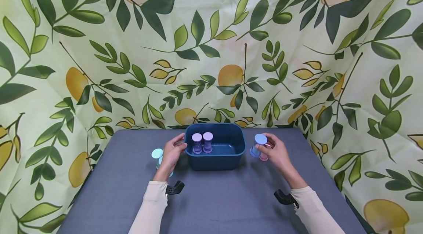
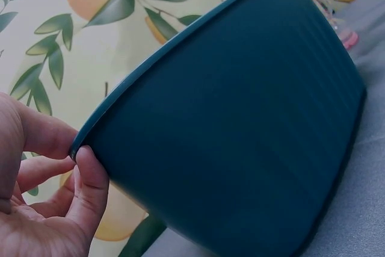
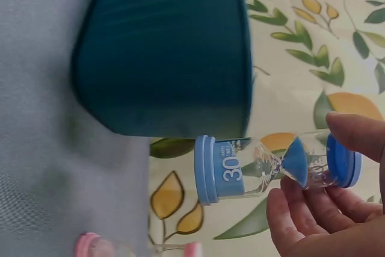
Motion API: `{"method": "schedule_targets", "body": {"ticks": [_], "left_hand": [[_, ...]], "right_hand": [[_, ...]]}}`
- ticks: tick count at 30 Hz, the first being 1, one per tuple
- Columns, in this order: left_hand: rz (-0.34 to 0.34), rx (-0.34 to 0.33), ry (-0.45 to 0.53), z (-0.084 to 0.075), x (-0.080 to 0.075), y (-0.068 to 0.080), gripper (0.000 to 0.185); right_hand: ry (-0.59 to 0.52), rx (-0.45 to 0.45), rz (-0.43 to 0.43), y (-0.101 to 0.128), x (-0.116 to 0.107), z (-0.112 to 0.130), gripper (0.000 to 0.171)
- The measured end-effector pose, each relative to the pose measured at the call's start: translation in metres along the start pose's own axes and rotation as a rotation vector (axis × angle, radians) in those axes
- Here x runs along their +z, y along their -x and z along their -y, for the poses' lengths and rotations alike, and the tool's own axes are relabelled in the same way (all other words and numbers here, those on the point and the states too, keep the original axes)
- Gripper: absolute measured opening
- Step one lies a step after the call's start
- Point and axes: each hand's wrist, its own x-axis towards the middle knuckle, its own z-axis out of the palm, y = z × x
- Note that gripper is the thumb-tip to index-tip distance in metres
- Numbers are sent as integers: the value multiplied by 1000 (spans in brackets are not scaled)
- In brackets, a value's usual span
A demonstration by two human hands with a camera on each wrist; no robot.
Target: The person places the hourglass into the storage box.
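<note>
Grey table (image 1: 218,204) beneath, left hand (image 1: 170,153) pinches the bin (image 1: 214,163), right hand (image 1: 277,155) grips blue hourglass (image 1: 260,139) beside it, ideally lightly.

The right grip (image 3: 343,224) holds a blue sand timer (image 3: 280,164), with the thumb on its blue end cap and the fingers bent around the clear tube. A big white "30" is on the timer, and blue sand shows inside. Close by is a dark teal bin (image 3: 168,52) on a grey surface (image 3: 36,118). Part of a pink sand timer (image 3: 89,245) peeks in at the bottom. Behind is a leafy cloth (image 3: 283,85).
</note>
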Motion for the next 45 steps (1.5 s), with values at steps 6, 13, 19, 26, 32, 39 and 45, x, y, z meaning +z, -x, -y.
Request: {"method": "schedule_targets", "body": {"ticks": [6,13,19,26,32,39,45], "left_hand": [[1,-5,0,1,0,0,49],[14,-3,-5,0,-1,-1,50],[15,-10,-6,-4,-3,-2,50],[13,-24,-12,-4,-4,-1,49],[15,-16,-5,-4,-4,0,50],[15,-11,-4,-3,-2,0,50],[17,-11,-4,-1,-1,0,50]], "right_hand": [[-10,-52,5,2,-6,16,59],[-2,-72,11,-2,-14,32,61],[-20,-96,4,-11,-14,43,61],[-54,-91,23,-17,-10,54,59],[-114,-102,39,-20,-1,66,59],[-162,-141,62,-25,13,82,57],[-195,-149,94,-33,27,88,53]]}}
